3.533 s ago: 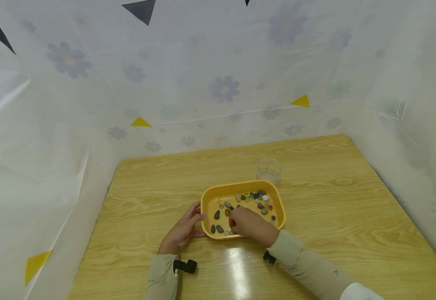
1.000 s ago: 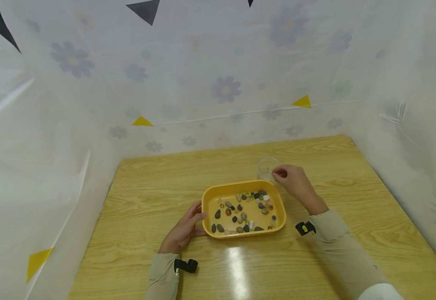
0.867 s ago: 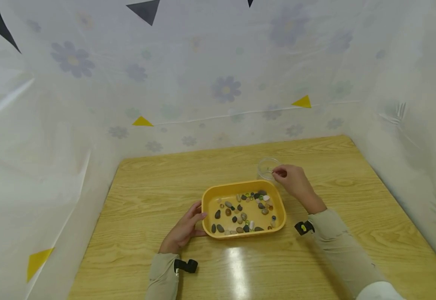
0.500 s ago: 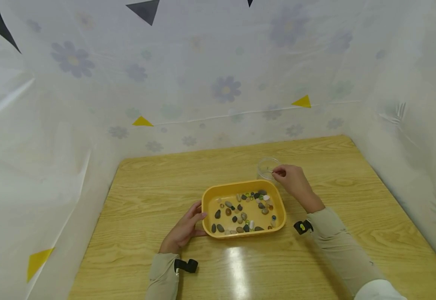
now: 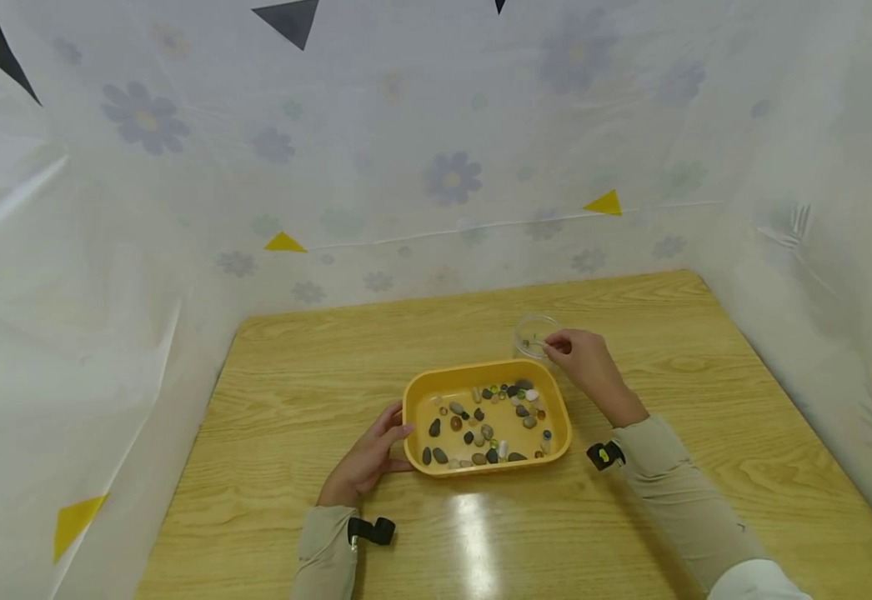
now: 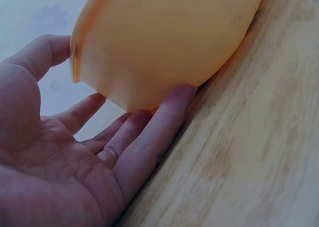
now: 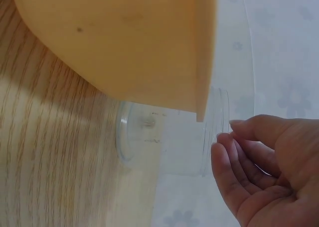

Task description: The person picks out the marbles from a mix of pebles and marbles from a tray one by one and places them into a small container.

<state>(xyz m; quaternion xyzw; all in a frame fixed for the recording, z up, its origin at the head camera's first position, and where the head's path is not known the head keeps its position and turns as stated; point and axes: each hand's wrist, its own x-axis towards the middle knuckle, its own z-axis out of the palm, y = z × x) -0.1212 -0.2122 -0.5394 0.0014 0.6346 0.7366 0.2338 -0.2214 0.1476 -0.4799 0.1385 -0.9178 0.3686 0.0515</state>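
My left hand (image 5: 364,462) grips the left end of a yellow plastic tray (image 5: 443,383). In the left wrist view its thumb lies at the rim, and the other fingers press the outer wall (image 6: 164,48) low down near the table. Several grey pebbles (image 5: 439,456), a brown stone (image 5: 456,423), a white stone (image 5: 532,395) and small glass beads lie scattered in the tray. At the mouth of a clear jar (image 7: 184,147) is my right hand (image 5: 586,360), its fingertips slightly parted and nothing visible between them. A small bead-like piece (image 7: 148,122) shows inside the jar.
The jar stands right behind the tray's far right corner, on the wood-grain table (image 5: 316,358). White flowered sheeting (image 5: 376,167) encloses the back and both sides. Black camera straps (image 5: 372,532) are on both wrists.
My right hand has moved from inside the tray to the jar's mouth. A small dark piece now shows in the jar, let go from the fingertips. My left hand keeps its grip.
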